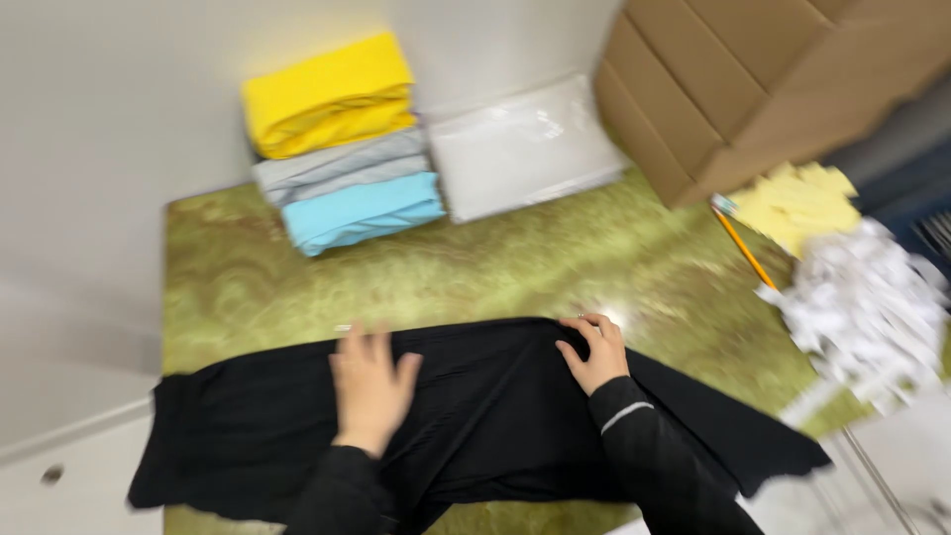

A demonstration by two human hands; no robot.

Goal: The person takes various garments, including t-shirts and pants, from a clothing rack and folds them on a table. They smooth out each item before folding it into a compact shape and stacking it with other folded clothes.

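Bare tabletop [555,267] lies open between garment [248,436] and folded stack [342,139].

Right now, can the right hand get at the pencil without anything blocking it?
Probably yes. The right hand rests on the black garment, and only bare green tabletop lies between it and the pencil. The shredded paper sits beside that path.

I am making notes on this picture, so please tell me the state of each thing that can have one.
Black garment: spread flat on the green table.
Left hand: flat on the garment, fingers spread.
Right hand: fingers curled at the garment's far edge.
Yellow, grey and blue cloths: folded, stacked.
Clear bag: lying flat.
Cardboard box: closed.
Pencil: lying on the table.
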